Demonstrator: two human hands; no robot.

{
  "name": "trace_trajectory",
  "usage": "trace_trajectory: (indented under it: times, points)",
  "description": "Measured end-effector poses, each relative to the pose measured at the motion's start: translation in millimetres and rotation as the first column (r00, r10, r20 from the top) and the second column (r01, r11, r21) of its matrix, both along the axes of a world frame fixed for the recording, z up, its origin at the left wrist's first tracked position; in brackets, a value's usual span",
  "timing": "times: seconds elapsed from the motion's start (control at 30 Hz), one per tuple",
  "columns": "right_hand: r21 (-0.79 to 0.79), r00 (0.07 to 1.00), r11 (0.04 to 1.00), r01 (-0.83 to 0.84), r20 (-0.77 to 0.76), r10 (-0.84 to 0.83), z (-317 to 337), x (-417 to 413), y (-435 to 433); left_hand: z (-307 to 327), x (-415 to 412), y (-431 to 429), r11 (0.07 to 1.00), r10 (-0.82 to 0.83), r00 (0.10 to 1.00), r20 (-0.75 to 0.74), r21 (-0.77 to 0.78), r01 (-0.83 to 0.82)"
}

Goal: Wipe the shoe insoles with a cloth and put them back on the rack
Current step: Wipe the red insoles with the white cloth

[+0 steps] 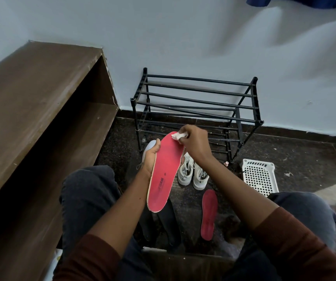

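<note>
Gripping the red insole along its edge, the left hand holds it above the floor; the right hand pinches a white cloth against its toe. Another insole lies on the floor before the rack.

1. From my remote seat, the raised insole reads coral red, with a pale cream edge and small dark print on its lower half.
2. A second insole, on the floor, is a deeper red.
3. The cloth is white.
4. The rack is black; the shoes are off-white; the basket is white with a grid of square holes.
5. I see a dark, finely speckled floor, a pale blue-grey wall and a brown wood-grain shelf unit.
6. The sleeves are maroon, the trousers dark grey.
</note>
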State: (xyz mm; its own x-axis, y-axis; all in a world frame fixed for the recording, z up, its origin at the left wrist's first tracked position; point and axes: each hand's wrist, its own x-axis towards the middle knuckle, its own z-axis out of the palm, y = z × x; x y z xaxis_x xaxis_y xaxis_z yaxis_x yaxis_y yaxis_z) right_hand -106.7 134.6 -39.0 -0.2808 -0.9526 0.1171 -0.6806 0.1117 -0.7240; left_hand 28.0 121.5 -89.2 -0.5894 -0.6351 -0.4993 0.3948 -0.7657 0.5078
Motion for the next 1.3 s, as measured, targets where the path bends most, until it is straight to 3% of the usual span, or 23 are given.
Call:
trace_trajectory:
  times: [0.17, 0.27, 0.4, 0.43, 0.6, 0.8, 0.9, 1.1, 1.3]
  points:
    - [0.123, 0.973, 0.973, -0.195, -0.101, 0.208, -5.5, 19.7, 10.9, 1.5, -2.1, -4.4, 0.996, 0.079, 0.996, 0.033, -0.035, -0.078]
    - [0.196, 0.959, 0.941, -0.276, -0.014, 0.284, 3.2, 20.2, 15.7, 0.6, -3.2, -0.7, 0.995, 0.1, 0.995, 0.007, -0.017, -0.1]
    - [0.346, 0.924, 0.868, -0.358, 0.265, 0.275, 5.1, 14.9, 17.1, 0.2, -4.5, 2.5, 0.995, 0.1, 0.995, 0.001, -0.005, -0.1]
    - [0.36, 0.92, 0.858, -0.367, 0.273, 0.28, 4.8, 14.2, 17.0, 0.2, -5.1, 3.7, 0.995, 0.1, 0.995, 0.006, 0.003, -0.1]
    - [0.343, 0.957, 0.907, -0.246, -0.063, 0.283, 0.2, 14.2, 11.5, -2.0, -9.0, 7.1, 0.996, 0.093, 0.991, 0.096, -0.023, -0.091]
    - [0.141, 0.952, 0.988, -0.064, -0.288, 0.103, -8.0, 1.5, 2.3, 7.1, -9.6, 4.7, 0.998, 0.059, 0.995, 0.077, -0.027, -0.057]
    - [0.1, 0.913, 0.991, -0.085, -0.391, 0.118, -7.2, 7.1, 6.1, 11.6, -12.6, 5.4, 0.997, 0.069, 0.996, 0.051, -0.037, -0.067]
    - [0.145, 0.93, 0.981, -0.131, -0.325, 0.172, -9.7, 26.7, 17.9, 1.6, -9.6, 3.3, 0.996, 0.067, 0.996, 0.054, -0.065, -0.063]
    - [0.043, 0.919, 0.947, -0.318, -0.233, 0.319, -9.6, 43.9, 35.2, -4.3, -9.6, -1.7, 0.991, 0.119, 0.986, 0.12, -0.069, -0.111]
